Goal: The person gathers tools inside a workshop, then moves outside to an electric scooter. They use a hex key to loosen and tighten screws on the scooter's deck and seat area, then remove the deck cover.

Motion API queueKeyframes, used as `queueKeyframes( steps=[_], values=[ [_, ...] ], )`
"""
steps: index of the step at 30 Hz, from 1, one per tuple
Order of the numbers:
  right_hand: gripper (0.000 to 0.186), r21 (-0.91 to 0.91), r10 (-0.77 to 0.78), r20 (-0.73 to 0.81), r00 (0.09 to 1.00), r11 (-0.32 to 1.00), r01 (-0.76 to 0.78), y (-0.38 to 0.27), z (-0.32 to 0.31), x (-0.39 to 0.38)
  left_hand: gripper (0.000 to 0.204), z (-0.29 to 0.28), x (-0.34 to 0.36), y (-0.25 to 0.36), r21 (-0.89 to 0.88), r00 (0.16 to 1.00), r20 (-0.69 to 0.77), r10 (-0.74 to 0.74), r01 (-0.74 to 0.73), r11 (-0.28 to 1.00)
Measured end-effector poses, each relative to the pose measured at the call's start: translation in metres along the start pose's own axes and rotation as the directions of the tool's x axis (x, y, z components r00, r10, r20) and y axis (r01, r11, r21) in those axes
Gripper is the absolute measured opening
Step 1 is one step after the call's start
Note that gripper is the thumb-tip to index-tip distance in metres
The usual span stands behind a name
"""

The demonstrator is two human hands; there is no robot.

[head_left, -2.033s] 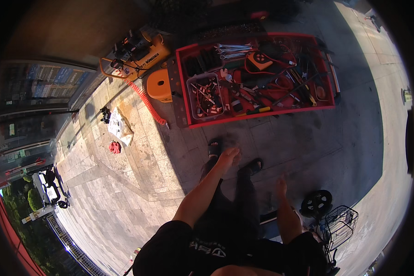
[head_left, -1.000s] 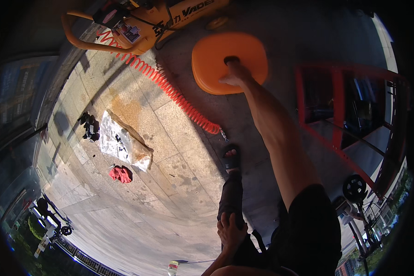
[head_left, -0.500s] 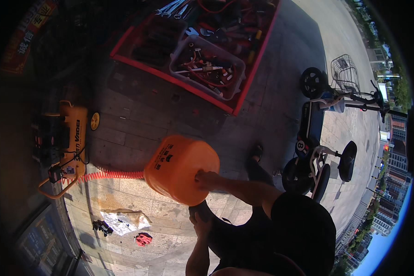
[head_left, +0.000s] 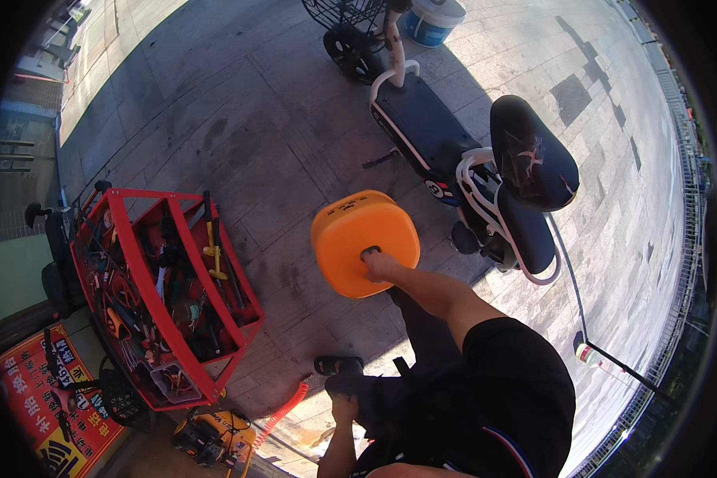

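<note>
An orange plastic stool hangs from my right hand, its top turned toward me. The fingers of that hand hook into the dark hole in the middle of the top and are closed there. Lower down, my left hand rests on my dark-trousered leg beside a dark shoe. It holds nothing that I can see, and its fingers, partly in shade, seem to lie against the leg.
A red tool cart full of tools stands at the left. An electric scooter with black seats is ahead to the right, near a white-and-blue bucket. At lower left are a yellow air compressor and its red coiled hose.
My view has turned to the right, so the cart and compressor now appear farther left. The stool, still in my right hand, shows nearer the scooter. My left hand stays at my leg.
</note>
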State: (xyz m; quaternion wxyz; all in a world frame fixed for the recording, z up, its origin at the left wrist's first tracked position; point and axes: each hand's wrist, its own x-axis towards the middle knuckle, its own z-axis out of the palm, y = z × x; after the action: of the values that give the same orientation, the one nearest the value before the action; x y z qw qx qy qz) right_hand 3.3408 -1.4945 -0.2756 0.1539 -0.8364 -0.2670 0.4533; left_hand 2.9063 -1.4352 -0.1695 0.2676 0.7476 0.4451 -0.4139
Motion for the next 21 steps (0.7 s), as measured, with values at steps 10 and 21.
queueKeyframes(
  steps=[10, 21],
  values=[
    [0.049, 0.318, 0.147, -0.019, 0.989, 0.939, -0.134, 0.034, -0.074, 0.038, 0.032, -0.223, 0.051, 0.144, 0.013, 0.915, 0.156, 0.373, -0.380, 0.925],
    [0.034, 0.461, 0.392, 0.024, 0.920, 0.812, -0.358, 0.006, -0.059, 0.165, 0.032, -0.435, 0.280, 0.292, 0.447, 0.715, -0.026, 0.699, -0.617, 0.648]
  ],
)
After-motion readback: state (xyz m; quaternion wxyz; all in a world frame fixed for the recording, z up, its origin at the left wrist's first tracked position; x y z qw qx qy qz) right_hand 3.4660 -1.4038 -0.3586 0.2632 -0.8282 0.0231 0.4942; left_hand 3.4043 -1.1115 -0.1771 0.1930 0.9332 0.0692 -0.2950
